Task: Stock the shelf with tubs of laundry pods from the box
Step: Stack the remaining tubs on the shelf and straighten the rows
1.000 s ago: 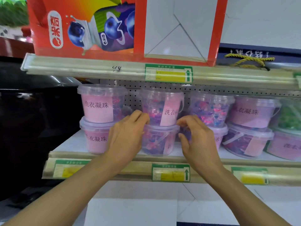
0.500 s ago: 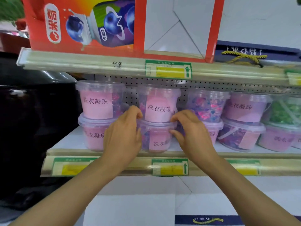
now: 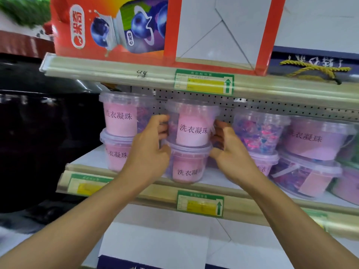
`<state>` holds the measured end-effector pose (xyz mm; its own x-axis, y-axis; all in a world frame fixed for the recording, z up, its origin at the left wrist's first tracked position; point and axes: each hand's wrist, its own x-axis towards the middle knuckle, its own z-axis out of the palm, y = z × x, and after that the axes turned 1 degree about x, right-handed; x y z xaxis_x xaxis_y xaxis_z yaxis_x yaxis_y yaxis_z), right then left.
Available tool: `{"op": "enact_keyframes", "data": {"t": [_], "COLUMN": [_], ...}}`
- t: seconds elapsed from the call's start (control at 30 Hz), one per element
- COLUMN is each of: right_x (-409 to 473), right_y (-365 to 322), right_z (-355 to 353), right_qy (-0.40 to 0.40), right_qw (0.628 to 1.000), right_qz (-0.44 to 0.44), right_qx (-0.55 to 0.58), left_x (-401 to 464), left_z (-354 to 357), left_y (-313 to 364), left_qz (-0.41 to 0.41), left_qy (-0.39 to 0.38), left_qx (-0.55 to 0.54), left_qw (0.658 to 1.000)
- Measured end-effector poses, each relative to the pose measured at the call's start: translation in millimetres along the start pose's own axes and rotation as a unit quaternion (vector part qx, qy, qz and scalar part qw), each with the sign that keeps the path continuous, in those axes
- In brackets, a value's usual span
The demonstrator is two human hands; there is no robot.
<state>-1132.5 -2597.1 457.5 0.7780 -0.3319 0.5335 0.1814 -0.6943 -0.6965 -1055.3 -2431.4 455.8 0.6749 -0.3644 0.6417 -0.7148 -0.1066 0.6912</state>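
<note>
1. The upper tub point(image 3: 192, 125) sits stacked on the lower tub point(image 3: 187, 164), near the front edge of the shelf point(image 3: 87, 162), second stack from the left.
2. The left hand point(image 3: 149, 152) curls its fingers round the left side of the upper tub, thumb down near the rim of the lower one. The right hand point(image 3: 229, 150) cups the right side with bent fingers; it looks like a hold, though the fingertips are partly hidden behind the tub.
3. Both labels face the aisle, so this reads as squaring the stack.
4. Risk: the lower tub stands very close to the shelf lip. A forward nudge on release could likely tip both tubs off the front.
5. Risk: the upper tub rests on a lid narrower than its own rim; set off-centre, it may lean or slide.
6. Risk: the left stack point(image 3: 118, 133) and the right stack point(image 3: 258, 136) stand just beside the hands. Drawing the wrists out wide could knock either one.
</note>
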Motion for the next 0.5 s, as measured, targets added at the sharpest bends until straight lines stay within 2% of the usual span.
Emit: {"op": "enact_keyframes", "data": {"t": [0.27,0.37,0.5], "right_x": [-15.3,-20.0,-25.5], "right_y": [12.9,14.2,11.4], "right_z": [-3.4,-2.4,0.8], "right_qy": [0.0,0.012,0.055], "right_qw": [0.999,0.994,0.988], "right_qz": [-0.026,-0.065,-0.105], "right_qx": [-0.021,-0.082,-0.103], "left_x": [-18.6,-18.2,-12.4], "left_z": [5.2,6.5,6.6], "left_y": [-8.0,-8.8,-11.4], "left_qz": [0.014,-0.003,-0.015], "left_qy": [0.015,0.024,-0.021], "left_qx": [0.173,0.173,0.155], "left_qw": [0.985,0.985,0.988]}}
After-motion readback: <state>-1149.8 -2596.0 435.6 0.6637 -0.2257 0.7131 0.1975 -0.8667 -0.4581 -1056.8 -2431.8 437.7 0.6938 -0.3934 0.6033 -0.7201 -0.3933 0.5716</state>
